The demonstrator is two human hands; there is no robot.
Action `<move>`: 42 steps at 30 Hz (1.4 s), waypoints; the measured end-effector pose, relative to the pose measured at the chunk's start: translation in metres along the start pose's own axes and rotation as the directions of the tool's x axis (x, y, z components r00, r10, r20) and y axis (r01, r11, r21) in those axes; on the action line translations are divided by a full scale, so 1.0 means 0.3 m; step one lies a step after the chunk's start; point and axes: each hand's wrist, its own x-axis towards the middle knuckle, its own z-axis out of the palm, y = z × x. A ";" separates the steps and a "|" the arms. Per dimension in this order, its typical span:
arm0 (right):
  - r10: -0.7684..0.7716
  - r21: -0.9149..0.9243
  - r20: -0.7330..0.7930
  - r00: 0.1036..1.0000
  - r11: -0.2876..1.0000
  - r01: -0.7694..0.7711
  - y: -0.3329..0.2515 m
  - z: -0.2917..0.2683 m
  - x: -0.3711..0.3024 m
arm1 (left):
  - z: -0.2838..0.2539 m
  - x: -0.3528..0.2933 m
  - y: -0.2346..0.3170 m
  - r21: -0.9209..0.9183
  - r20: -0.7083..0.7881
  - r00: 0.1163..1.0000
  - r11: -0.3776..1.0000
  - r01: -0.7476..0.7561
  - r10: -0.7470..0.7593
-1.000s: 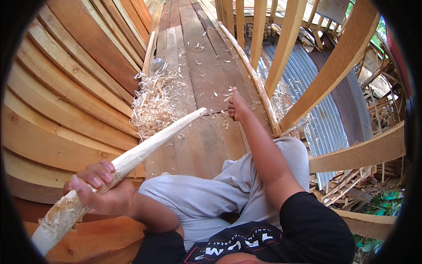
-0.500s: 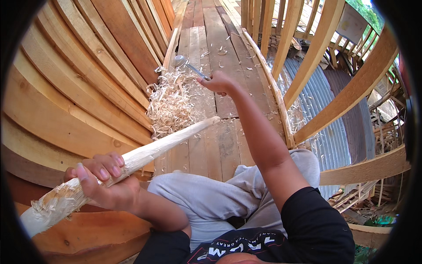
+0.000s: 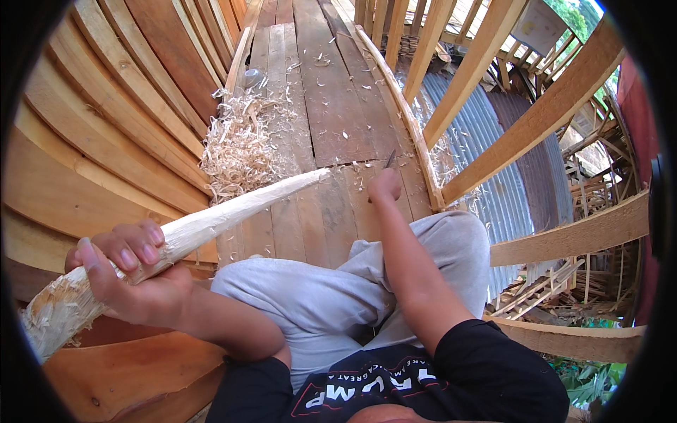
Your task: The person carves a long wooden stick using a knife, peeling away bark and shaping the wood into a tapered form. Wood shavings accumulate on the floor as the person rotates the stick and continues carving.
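Note:
A long pale wooden pole point(image 3: 233, 211), stripped of bark and tapering to a narrow far end, slants from the lower left up toward the middle of the floor. My left hand point(image 3: 137, 271) wraps round its thick part, just above a rough, splintered stretch. To the right of the pole's thin end, my right hand point(image 3: 385, 185) is closed on a knife point(image 3: 391, 160). The narrow dark blade points away from me; the handle is mostly hidden in my fingers. The blade stands apart from the pole.
Curled wood shavings point(image 3: 240, 144) lie heaped on the plank floor point(image 3: 338, 92) at the left, by a small round greyish object point(image 3: 252, 77). Upright boards point(image 3: 106, 134) line the left side. Wooden railing posts point(image 3: 479, 84) stand at the right, above a corrugated metal roof point(image 3: 486, 155).
My right hand has come back toward me with the knife, from near the shavings to the right of the pole's tip. The whole view has shifted slightly; my left hand keeps its grip.

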 end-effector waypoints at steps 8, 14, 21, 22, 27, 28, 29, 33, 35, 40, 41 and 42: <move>-0.605 0.248 0.527 0.596 0.781 0.574 -0.079 0.146 -0.239 | 0.000 0.009 0.027 0.027 -0.030 0.999 0.999 -0.018 0.018; -0.298 0.100 0.002 0.955 0.950 0.296 0.017 0.135 -0.159 | -0.043 0.029 0.041 0.054 -0.024 0.999 0.998 -0.029 0.030; -0.525 -0.365 0.420 0.740 0.649 0.667 0.145 0.169 -0.161 | -0.044 0.034 0.052 0.029 -0.015 1.000 1.000 -0.012 0.012; -0.473 -0.198 0.480 0.739 0.762 0.616 0.086 0.137 -0.231 | -0.055 0.037 0.054 0.017 -0.005 1.000 1.000 -0.013 0.013; -0.443 0.406 0.503 0.742 0.879 0.249 0.007 0.078 -0.315 | -0.060 0.034 0.063 -0.015 0.008 1.000 1.000 0.004 -0.004; -0.385 0.384 0.410 0.827 0.895 0.226 0.009 0.068 -0.292 | -0.066 0.036 0.063 -0.019 0.021 1.000 1.000 0.005 -0.005; -0.324 0.367 0.310 0.894 0.908 0.202 0.012 0.062 -0.267 | -0.074 0.037 0.064 -0.021 0.034 0.999 1.000 0.002 -0.001; -0.355 -0.305 0.280 0.892 0.848 0.434 0.105 0.173 -0.102 | -0.053 0.035 0.066 -0.032 0.023 1.000 0.999 0.017 -0.016; -0.499 -0.183 0.464 0.732 0.754 0.631 0.119 0.258 -0.133 | -0.049 0.033 0.064 -0.038 0.025 1.000 0.999 0.014 -0.013; -0.613 0.586 0.573 0.544 0.771 0.251 -0.015 0.091 -0.369 | -0.080 0.034 0.070 -0.014 0.028 1.000 1.000 0.005 -0.005; -0.538 0.544 0.453 0.711 0.798 0.258 0.008 0.139 -0.322 | -0.071 0.034 0.069 -0.022 0.035 0.999 1.000 0.010 -0.010; -0.438 0.502 0.299 0.848 0.828 0.250 0.052 0.231 -0.231 | -0.056 0.033 0.066 -0.038 0.045 0.999 0.999 0.020 -0.019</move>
